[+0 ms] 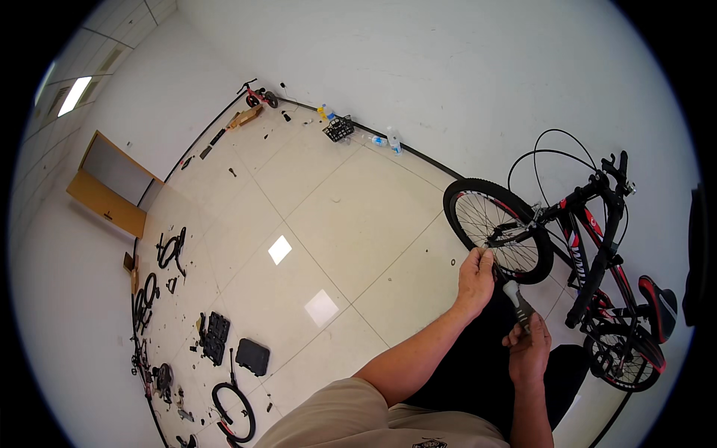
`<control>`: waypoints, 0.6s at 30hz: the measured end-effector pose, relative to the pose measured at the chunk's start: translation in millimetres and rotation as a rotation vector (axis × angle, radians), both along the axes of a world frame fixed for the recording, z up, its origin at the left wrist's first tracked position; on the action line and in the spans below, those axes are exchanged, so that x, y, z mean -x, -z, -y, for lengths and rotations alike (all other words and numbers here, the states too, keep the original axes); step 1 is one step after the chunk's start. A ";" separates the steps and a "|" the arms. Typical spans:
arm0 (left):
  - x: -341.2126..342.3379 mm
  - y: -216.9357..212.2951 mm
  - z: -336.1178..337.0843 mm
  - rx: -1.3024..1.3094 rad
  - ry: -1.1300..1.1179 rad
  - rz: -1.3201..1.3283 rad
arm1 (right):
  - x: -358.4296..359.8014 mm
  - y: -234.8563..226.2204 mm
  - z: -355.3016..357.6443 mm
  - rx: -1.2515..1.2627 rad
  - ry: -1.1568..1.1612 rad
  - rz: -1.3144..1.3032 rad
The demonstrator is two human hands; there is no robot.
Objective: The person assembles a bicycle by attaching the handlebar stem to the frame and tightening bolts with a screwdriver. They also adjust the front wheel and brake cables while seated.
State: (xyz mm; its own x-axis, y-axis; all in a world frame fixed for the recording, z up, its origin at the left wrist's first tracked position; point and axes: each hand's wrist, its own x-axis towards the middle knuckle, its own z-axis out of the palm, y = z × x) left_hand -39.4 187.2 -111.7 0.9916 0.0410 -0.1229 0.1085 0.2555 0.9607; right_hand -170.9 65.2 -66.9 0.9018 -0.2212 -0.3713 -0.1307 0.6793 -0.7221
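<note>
Bicycle (pixel 590 246): a black and red bike stands at the right of the view, by the white wall, with its front wheel turned toward the person.
Front wheel (pixel 497 231): tyre on, spokes in place, seated in the fork; this end of the bike looks assembled.
Left hand (pixel 476 280): fingers closed at the lower rim of the front wheel, touching the tyre; what exactly they pinch is too small to tell.
Tool (pixel 517 300): a grey-handled hand tool, its head pointing up toward the wheel, just below the tyre.
Right hand (pixel 529 351): wrapped around the tool's handle, close to the left hand but not touching it.
Handlebar (pixel 614 179): fitted, with cables looping above it.
Saddle (pixel 657 295): mounted, at the far right.
Rear wheel (pixel 624 358): on the frame, low right.
Done, by my reading: frame, both wheels, bar and saddle are together.
Left, by my reading: adjustment or tightening at the front wheel seems in hand.
Floor (pixel 351 216): pale tiles, with a spare tyre (pixel 233 411), black trays (pixel 216 336) and small parts lying unused at the far left.
</note>
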 end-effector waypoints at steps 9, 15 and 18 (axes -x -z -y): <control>-3.0 -6.6 -3.4 -0.004 -0.112 0.010 | 3.1 8.6 2.7 0.062 -0.004 0.024; -9.0 -16.1 -13.4 0.211 -0.221 -0.115 | 10.8 19.8 16.8 0.046 0.044 0.036; -7.6 -21.9 -14.0 0.210 -0.234 -0.149 | 16.9 21.7 25.4 0.044 0.038 0.052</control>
State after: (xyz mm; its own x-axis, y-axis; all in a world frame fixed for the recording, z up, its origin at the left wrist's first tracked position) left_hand -31.8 201.2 -89.9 0.9289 0.2232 -0.2955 0.1590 0.4803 0.8626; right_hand -187.8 39.8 -88.5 0.9102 -0.2708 -0.3135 -0.0672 0.6502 -0.7568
